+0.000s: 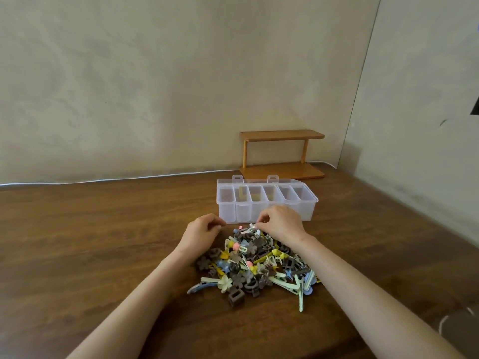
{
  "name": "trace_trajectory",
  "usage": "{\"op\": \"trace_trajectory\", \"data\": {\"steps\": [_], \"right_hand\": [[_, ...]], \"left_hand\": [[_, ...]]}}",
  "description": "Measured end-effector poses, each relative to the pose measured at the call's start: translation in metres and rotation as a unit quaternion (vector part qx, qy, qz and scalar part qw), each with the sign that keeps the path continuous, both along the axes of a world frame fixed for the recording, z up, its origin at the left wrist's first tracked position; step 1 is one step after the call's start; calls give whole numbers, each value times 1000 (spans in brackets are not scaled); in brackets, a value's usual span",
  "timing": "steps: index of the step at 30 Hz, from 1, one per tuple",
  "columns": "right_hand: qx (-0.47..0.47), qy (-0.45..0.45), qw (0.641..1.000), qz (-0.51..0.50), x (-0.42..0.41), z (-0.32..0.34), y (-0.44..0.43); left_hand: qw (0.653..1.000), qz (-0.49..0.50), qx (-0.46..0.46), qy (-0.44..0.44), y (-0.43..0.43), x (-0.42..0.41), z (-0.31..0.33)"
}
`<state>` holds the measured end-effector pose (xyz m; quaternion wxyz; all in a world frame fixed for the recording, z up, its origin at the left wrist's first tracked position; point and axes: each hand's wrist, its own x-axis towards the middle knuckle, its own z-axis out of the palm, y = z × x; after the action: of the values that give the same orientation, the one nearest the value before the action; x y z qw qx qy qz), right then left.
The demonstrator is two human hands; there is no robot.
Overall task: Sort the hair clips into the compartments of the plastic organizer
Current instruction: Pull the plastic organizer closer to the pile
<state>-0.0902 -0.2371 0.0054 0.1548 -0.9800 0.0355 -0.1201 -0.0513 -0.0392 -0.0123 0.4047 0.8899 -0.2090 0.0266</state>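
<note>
Now, head view: two bare forearms reach from the near edge across a brown wooden table (103,242).
Pile: the hair clips (256,265) lie heaped on the table between the forearms, brown, yellow, pale green, blue and pink mixed together.
Box: the plastic organizer (272,213) stands just beyond the far edge of the pile, clear, with one row of six compartments and its lid tipped back. Yellowish shapes show in the middle compartments, though what they are cannot be told.
Left: the left hand (204,231) sits at the pile's far left edge with fingers curled toward the thumb. Whether it holds anything cannot be told.
Right: the right hand (281,225) is at the pile's far end, just in front of the organizer, thumb and forefinger pinching a pale clip (250,230).
Background: a wooden shelf (282,154) stands behind the organizer against the wall (155,86), and a white cable (129,178) runs along the table's far edge.
</note>
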Motion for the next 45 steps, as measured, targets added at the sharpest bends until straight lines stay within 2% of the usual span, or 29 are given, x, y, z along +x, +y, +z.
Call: {"op": "trace_trajectory", "data": {"steps": [4,15,18,22,26,38,45], "right_hand": [[91,0,996,8,0,2,-3],[267,-105,957,51,-9,19,-5],[245,-156,956,27,0,30,3],[146,-182,972,0,22,41,22],[71,-144,987,22,41,41,38],[109,-144,984,15,15,29,1],[125,-157,979,32,-14,16,-15]], "left_hand": [[1000,-1,-9,1,1,2,0],[998,-42,-45,-30,0,-9,3],[995,-9,-78,-57,1,-8,3],[993,7,-103,-64,3,-8,5],[993,4,-106,-60,3,-9,5],[992,30,-108,-61,5,-9,7],[999,-14,-15,-40,7,-9,8]]}}
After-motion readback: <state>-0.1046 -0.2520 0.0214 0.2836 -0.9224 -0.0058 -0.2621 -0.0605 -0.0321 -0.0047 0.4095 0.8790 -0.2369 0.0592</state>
